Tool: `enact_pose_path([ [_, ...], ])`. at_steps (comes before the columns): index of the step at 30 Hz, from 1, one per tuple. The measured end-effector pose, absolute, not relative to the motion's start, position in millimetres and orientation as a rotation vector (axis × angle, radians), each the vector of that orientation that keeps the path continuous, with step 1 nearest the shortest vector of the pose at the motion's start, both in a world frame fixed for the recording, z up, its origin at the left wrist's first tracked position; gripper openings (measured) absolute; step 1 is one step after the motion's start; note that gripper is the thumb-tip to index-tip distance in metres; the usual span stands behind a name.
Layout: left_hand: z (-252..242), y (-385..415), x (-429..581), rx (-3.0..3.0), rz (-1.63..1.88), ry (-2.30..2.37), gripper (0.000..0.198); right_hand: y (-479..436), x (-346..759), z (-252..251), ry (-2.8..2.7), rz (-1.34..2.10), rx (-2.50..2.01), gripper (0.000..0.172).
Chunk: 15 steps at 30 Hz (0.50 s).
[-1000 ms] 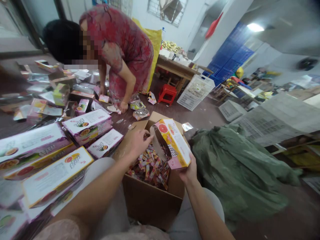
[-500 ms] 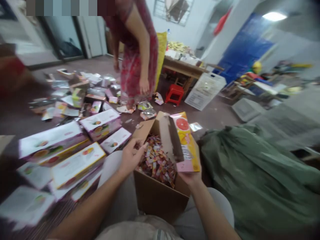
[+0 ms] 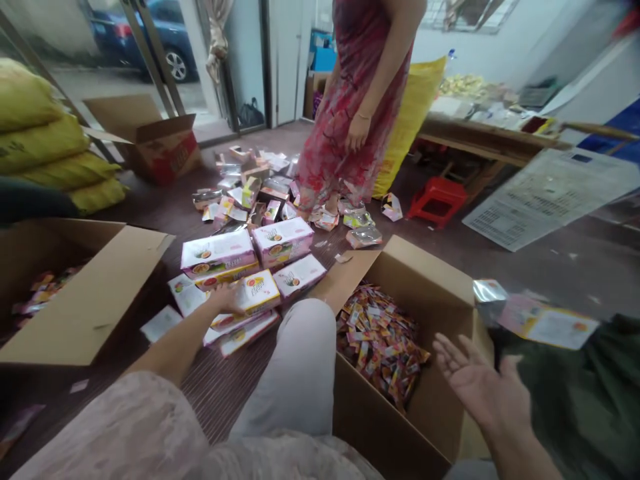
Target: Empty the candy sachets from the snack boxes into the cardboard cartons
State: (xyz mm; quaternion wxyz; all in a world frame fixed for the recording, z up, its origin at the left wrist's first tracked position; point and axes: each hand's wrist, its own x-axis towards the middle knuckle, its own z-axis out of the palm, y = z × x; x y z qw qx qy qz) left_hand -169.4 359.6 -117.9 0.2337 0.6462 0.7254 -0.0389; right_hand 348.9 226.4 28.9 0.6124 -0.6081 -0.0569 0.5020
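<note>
My left hand (image 3: 225, 298) reaches down to a pile of printed cartons on the floor. Its fingers curl over the near end of a white carton with yellow edges (image 3: 257, 292). Palm up, my right hand (image 3: 480, 383) is open with nothing in it, above the right side of a large cardboard box (image 3: 425, 267). Many small wrapped sachets (image 3: 383, 340) fill the bottom of that box. An opened pink and yellow carton (image 3: 550, 321) is just beyond my right hand, by a dark green sack (image 3: 595, 407); whether it rests there or is in the air, I cannot tell.
A person (image 3: 360, 100) stands behind torn, flattened cartons (image 3: 250, 187). Another open cardboard box (image 3: 85, 300) with sachets is at left. Yellow sacks (image 3: 45, 133), a red stool (image 3: 437, 200), a white crate (image 3: 550, 193) and a table (image 3: 480, 137) stand around.
The pink and yellow carton has left my right hand, which is now open. My left hand has moved from above the sachets to the carton pile. The view has swung left.
</note>
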Motion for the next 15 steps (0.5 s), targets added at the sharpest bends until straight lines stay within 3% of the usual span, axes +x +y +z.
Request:
enact_pose_path([
  [6,-111.8,340.3,-159.3,1.771,-0.137,2.131,0.092,186.9,330.4,-21.4,0.091,1.342,-1.53,0.054],
  [9,-80.7,330.2,-156.5,1.5,0.251,2.099,0.086,182.0,339.8,-31.1,0.008,1.309,-1.593,0.05],
  [12,-25.5,329.8,-137.2,1.203,0.766,1.715,0.084,191.0,337.3,-34.1,-0.218,1.249,-1.6,0.051],
  [15,38.0,335.1,-88.9,1.023,0.957,1.347,0.069,203.4,316.0,-19.1,-0.607,1.121,-1.595,0.06],
])
